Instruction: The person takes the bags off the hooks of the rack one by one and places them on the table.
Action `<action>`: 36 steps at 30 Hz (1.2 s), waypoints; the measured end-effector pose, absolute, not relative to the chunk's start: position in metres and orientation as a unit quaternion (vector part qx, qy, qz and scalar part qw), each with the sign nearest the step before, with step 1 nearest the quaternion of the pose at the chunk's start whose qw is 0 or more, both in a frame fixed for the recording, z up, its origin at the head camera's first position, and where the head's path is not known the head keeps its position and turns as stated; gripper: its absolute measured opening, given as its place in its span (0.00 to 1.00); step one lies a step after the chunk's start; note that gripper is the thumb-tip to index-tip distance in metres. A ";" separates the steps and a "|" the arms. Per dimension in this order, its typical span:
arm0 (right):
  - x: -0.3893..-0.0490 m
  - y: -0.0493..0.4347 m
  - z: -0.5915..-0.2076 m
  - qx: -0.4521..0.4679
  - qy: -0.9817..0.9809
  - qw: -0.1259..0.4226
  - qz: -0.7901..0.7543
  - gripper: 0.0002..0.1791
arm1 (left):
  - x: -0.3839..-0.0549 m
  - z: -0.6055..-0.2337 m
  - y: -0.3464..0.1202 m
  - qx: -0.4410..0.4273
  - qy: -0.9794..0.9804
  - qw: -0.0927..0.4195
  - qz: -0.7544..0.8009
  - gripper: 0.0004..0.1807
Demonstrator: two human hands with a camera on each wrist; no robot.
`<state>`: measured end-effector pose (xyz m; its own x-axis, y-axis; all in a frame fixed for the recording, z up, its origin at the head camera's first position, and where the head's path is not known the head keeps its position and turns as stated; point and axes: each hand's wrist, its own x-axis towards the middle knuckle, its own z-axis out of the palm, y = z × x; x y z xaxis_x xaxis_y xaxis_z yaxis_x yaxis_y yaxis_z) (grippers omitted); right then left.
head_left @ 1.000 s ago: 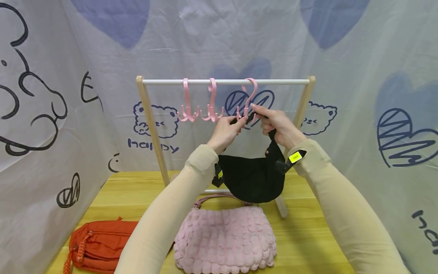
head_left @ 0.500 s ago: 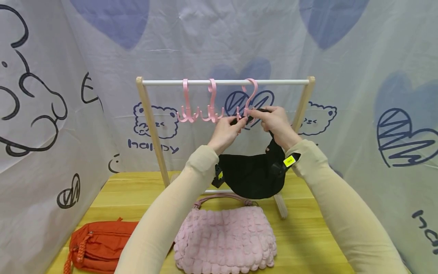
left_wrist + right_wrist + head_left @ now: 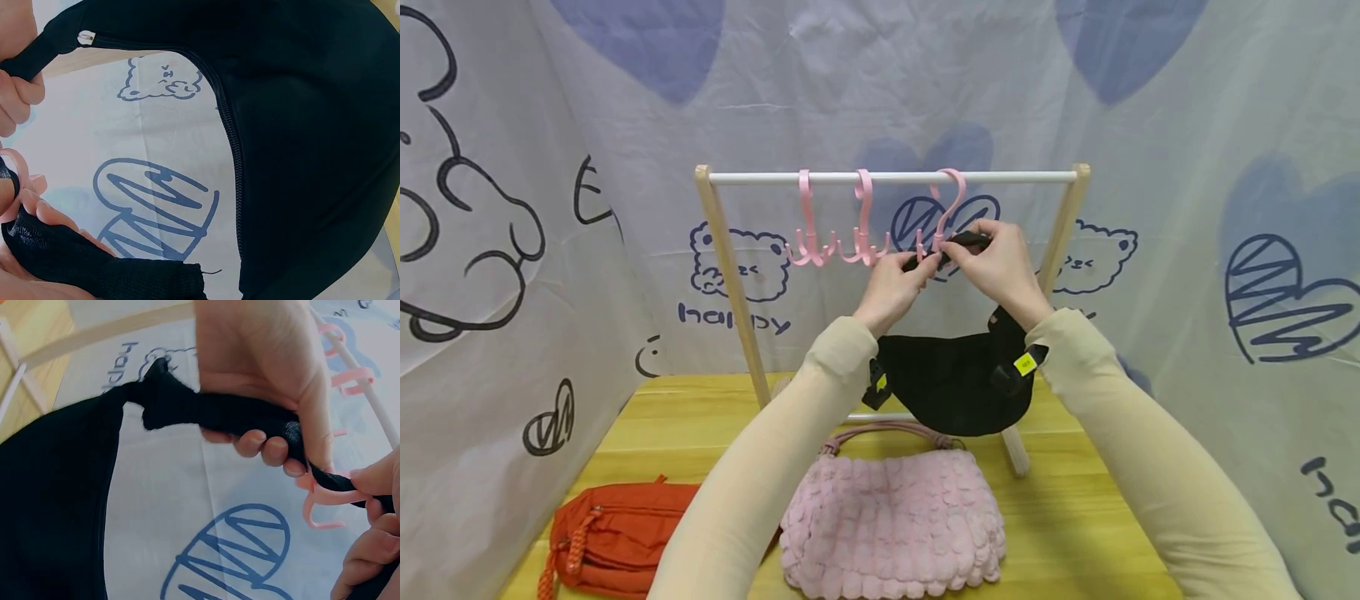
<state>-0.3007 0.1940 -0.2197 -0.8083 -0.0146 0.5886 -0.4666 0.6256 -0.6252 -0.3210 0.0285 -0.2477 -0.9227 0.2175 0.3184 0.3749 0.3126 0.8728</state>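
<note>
A black belt bag [image 3: 951, 383] with a zip hangs below my two hands. My left hand [image 3: 889, 290] pinches its black strap [image 3: 244, 414] just left of the rightmost pink hook [image 3: 951, 207]. On the other side of that hook, my right hand [image 3: 1003, 265] grips the strap with thumb and curled fingers. Between the hands the strap runs across the hook's lower prongs, as the right wrist view shows. Part of the prongs is hidden behind fingers. In the left wrist view the bag's zip [image 3: 231, 140] curves along its edge.
The hook hangs from a white rail [image 3: 760, 178] on a wooden-legged rack, with two more pink hooks [image 3: 864, 217] to its left. Below, a pink puffy handbag [image 3: 891, 525] and an orange bag [image 3: 625, 533] lie on the yellow wooden table [image 3: 1090, 500].
My right hand has drawn its fingertips down and left, close to the hook, bringing the strap along. The bag has swung slightly right. My left hand has stayed nearly still.
</note>
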 end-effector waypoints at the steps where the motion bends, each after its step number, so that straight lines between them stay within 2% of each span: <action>1: -0.301 0.194 -0.220 0.145 -0.859 0.285 0.399 0.15 | -0.321 -0.247 0.028 -0.185 -0.807 0.074 -0.556 0.19; 10: -0.299 0.195 -0.223 0.157 -0.863 0.339 0.340 0.13 | -0.320 -0.247 0.032 -0.189 -0.800 0.083 -0.564 0.19; 16: -0.295 0.199 -0.228 0.148 -0.857 0.380 0.314 0.13 | -0.318 -0.248 0.037 -0.194 -0.794 0.072 -0.572 0.20; 22: -0.294 0.204 -0.232 0.142 -0.851 0.394 0.317 0.12 | -0.317 -0.248 0.041 -0.198 -0.783 0.049 -0.588 0.19; 25: -0.294 0.207 -0.233 0.141 -0.846 0.390 0.336 0.11 | -0.317 -0.248 0.043 -0.199 -0.760 0.015 -0.618 0.22; 32: -0.292 0.212 -0.232 0.137 -0.837 0.379 0.370 0.11 | -0.321 -0.241 0.045 -0.177 -0.697 -0.100 -0.688 0.41; 36: -0.293 0.213 -0.232 0.134 -0.838 0.374 0.374 0.11 | -0.324 -0.238 0.045 -0.164 -0.656 -0.172 -0.716 0.40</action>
